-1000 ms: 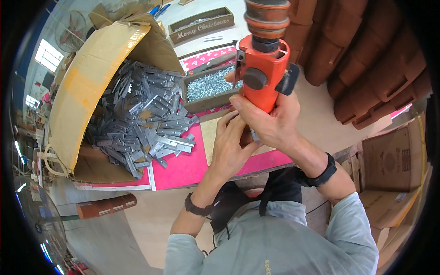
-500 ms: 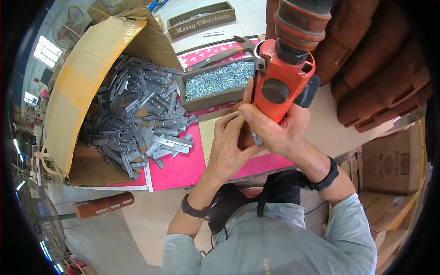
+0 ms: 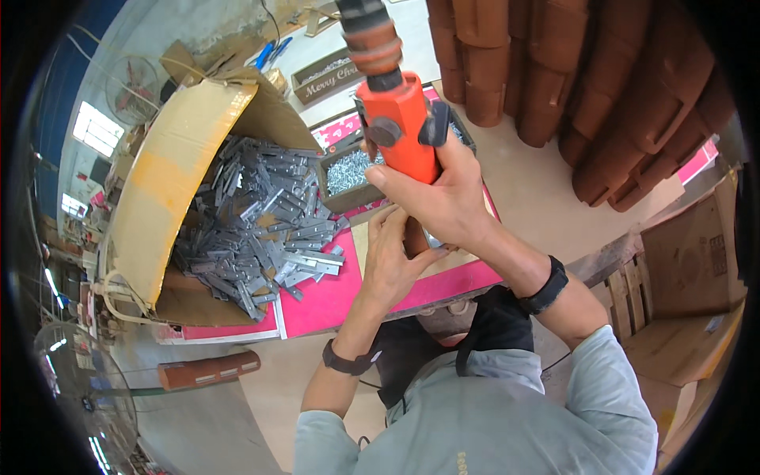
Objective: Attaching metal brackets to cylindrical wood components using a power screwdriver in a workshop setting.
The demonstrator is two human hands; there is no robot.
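In a cluttered workshop, across a desk (image 3: pixel 321 307) partly covered in bright pink, we work with both hands close together. Our right hand (image 3: pixel 443 194) wraps around an orange-red power tool (image 3: pixel 404 131), its lower end hidden behind the fingers. Just beside it, our left hand (image 3: pixel 389 265) curls around a brown piece (image 3: pixel 413 239), mostly concealed, with a sliver of silvery metal (image 3: pixel 430 240) showing between the two hands. To the left of our hands, a cardboard box (image 3: pixel 178 182) on its side spills grey metal strips (image 3: pixel 273 237) toward us. Just beyond the hands sits a tray of screws (image 3: pixel 347 174); farther off, a second tray (image 3: pixel 317 83). Brown ribbed pieces (image 3: pixel 546 87) stand stacked beyond our right hand, and an open carton (image 3: pixel 685 348) sits to its right.
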